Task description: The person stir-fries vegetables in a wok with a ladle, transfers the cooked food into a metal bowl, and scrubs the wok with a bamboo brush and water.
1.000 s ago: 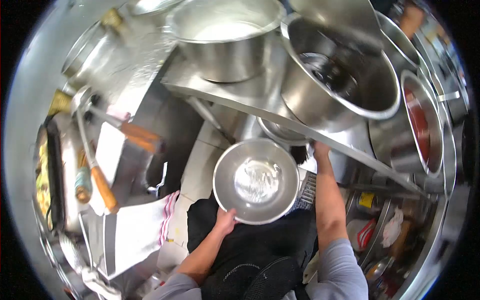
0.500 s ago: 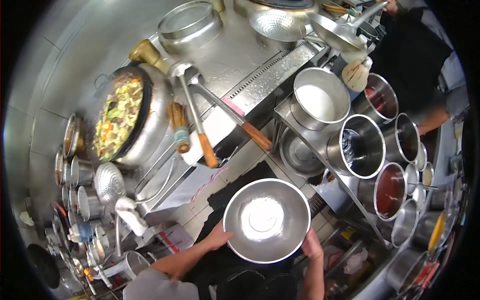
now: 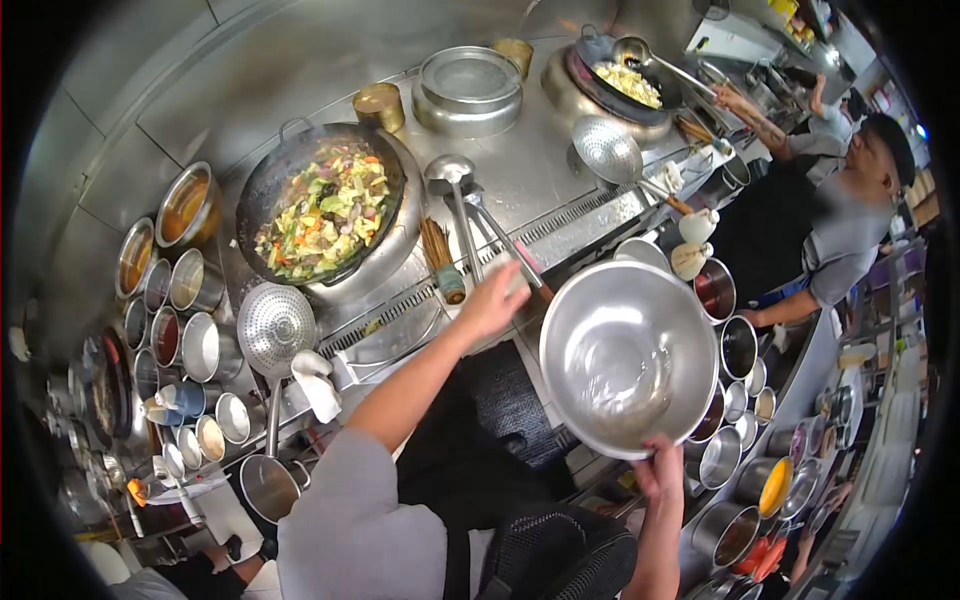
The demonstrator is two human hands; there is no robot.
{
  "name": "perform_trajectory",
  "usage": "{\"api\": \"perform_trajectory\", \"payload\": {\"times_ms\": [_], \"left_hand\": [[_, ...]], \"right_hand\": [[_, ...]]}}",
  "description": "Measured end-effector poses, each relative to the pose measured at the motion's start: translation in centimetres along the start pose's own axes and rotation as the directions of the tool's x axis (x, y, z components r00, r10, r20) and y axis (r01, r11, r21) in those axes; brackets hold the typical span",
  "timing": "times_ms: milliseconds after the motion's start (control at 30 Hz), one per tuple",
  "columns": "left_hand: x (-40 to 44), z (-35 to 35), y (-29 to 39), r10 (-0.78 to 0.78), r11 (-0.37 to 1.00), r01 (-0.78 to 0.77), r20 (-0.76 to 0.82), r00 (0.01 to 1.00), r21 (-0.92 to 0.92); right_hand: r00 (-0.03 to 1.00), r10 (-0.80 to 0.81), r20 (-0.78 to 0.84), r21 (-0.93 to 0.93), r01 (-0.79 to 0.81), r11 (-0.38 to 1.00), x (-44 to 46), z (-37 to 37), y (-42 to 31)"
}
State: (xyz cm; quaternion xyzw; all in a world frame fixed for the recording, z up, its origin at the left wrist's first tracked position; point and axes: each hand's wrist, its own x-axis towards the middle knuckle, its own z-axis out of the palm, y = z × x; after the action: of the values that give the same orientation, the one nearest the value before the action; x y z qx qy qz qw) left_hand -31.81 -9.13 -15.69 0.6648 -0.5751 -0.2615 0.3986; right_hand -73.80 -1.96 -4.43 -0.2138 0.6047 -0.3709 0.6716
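Observation:
My right hand (image 3: 660,470) grips the near rim of a large steel bowl (image 3: 628,360), which is tilted and has nothing in it but reflections. My left hand (image 3: 493,305) is off the bowl, reaching over the stove edge beside the ladle handles; its fingers are partly spread and slightly blurred. Just beyond it lie a ladle (image 3: 450,170) and a second long-handled tool with a wooden grip. A bamboo brush (image 3: 440,250) stands left of that hand. Mixed chopped vegetables (image 3: 330,215) fill a black wok (image 3: 258,215) farther left.
A perforated skimmer (image 3: 276,328) rests at the counter's front, near metal pots and sauce containers on the left. At the right, a co-worker (image 3: 790,230) handles a ladle over another wok (image 3: 600,70). More pots line the right shelf.
The bowl has moved right and up, now in my right hand alone. My left hand has let go and moved up toward the stove tools. The view has turned toward the stove.

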Motion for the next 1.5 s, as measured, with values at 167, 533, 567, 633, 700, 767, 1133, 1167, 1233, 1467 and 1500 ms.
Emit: {"api": "perform_trajectory", "payload": {"times_ms": [167, 533, 567, 633, 700, 767, 1133, 1167, 1233, 1467, 1500], "left_hand": [[10.6, -3.1, -9.2, 0.063, 0.955, 0.047, -0.353, 0.933, 0.292], [13.4, -2.6, -15.7, -0.459, 0.884, 0.456, 0.005, 0.888, 0.106], [13.5, -2.6, -15.9, -0.498, 0.866, 0.494, 0.041, 0.866, 0.081], [13.3, -3.2, -15.2, -0.506, 0.861, 0.502, 0.047, 0.861, 0.078], [13.2, -4.1, -14.0, -0.515, 0.856, 0.511, 0.056, 0.855, 0.074], [13.3, -5.8, -12.7, -0.444, 0.872, 0.433, -0.003, 0.896, 0.228], [23.1, -12.1, -11.3, -0.188, 0.981, 0.186, -0.478, 0.858, -0.052], [24.4, -12.9, -11.7, -0.207, 0.978, 0.195, -0.508, 0.836, -0.079], [26.8, -14.4, -12.3, -0.257, 0.966, 0.225, -0.531, 0.807, -0.127], [34.9, -16.1, -16.2, -0.421, 0.903, 0.245, -0.605, 0.676, -0.354], [35.7, -16.0, -16.5, -0.433, 0.892, 0.238, -0.575, 0.694, -0.384]], "right_hand": [[0.958, -0.287, -0.001, -0.060, 0.287, 0.956, 8.3, 14.0, -6.0], [0.499, -0.829, 0.251, -0.753, 0.639, 0.157, 28.1, 32.4, -10.3], [0.499, -0.829, 0.253, -0.751, 0.642, 0.157, 29.0, 33.4, -10.6], [0.325, -0.847, 0.421, -0.778, 0.609, -0.154, 28.5, 37.0, -12.0], [0.333, -0.809, 0.485, -0.777, 0.588, -0.224, 27.5, 39.7, -13.9], [0.297, -0.792, 0.533, -0.746, 0.607, -0.275, 28.7, 41.6, -15.7], [0.240, -0.831, 0.502, -0.604, 0.785, -0.139, 43.5, 66.7, -24.3], [0.309, -0.815, 0.489, -0.636, 0.766, -0.091, 44.4, 68.8, -24.5], [0.412, -0.777, 0.476, -0.684, 0.729, -0.034, 46.2, 72.4, -24.2], [0.800, -0.521, 0.297, -0.626, 0.575, 0.527, 50.8, 75.4, -26.2], [0.886, -0.343, 0.313, -0.491, 0.460, 0.740, 50.8, 74.3, -26.8]]}}
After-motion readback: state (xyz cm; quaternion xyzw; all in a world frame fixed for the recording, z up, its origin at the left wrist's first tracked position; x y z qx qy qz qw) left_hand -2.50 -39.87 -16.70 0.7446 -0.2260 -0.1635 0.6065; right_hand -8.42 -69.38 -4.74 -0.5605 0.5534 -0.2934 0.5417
